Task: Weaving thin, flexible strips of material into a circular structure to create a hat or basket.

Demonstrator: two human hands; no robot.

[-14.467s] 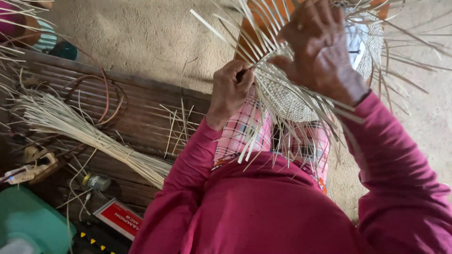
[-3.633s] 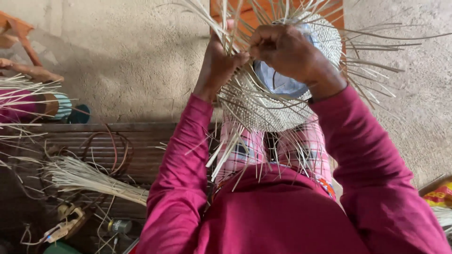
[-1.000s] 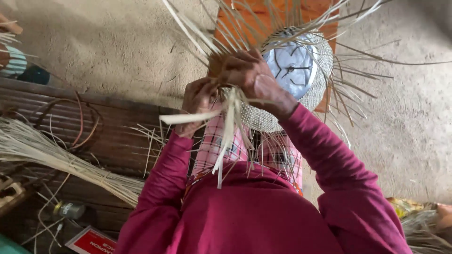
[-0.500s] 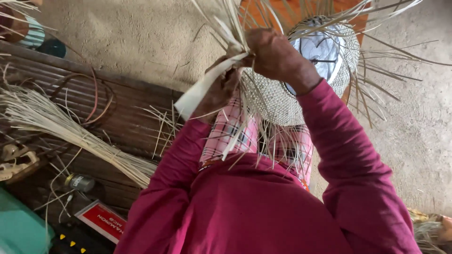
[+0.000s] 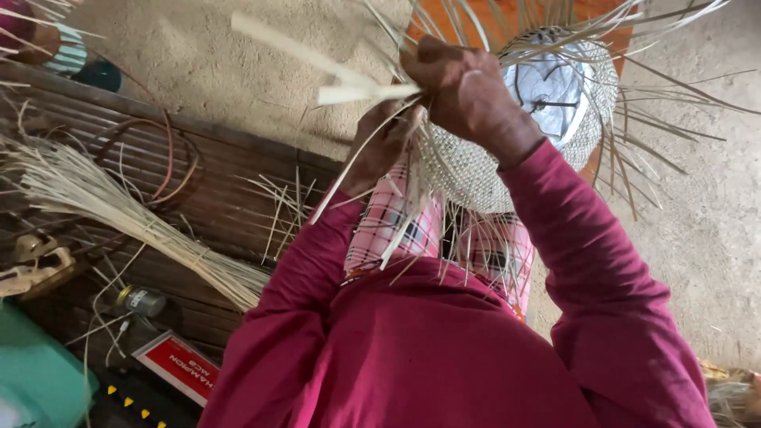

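Pale straw strips are fanning out from a half-woven basket [image 5: 468, 170] that the person is holding up in front of the chest, over the pink plaid cloth [image 5: 396, 226] on the lap. The right hand [image 5: 468, 95] is curled shut on the basket's rim, pinching a few strips [image 5: 357, 89] that are sticking out flat and wide to the left. The left hand [image 5: 380, 147] is sitting just below and left of it, touching the woven wall; its fingers are probably closing around loose strips, but they are half hidden behind the straw and I cannot tell for sure. Both arms are wearing magenta sleeves [image 5: 587, 261].

Inside the basket a bluish form [image 5: 547, 87] is showing through the open mouth. An orange board [image 5: 476, 20] is lying behind the basket on the sandy floor [image 5: 230, 79].

To the left a dark slatted bench [image 5: 214, 206] is carrying a long bundle [image 5: 119, 210] of straw, with a few loose pieces near the left elbow. A coil of brown cane [image 5: 170, 154] is resting on the bench above the bundle. Lower left, a small tin [image 5: 141, 301], a red box [image 5: 178, 366] and a green tub [image 5: 36, 380] are lying close together, well apart from the hands.
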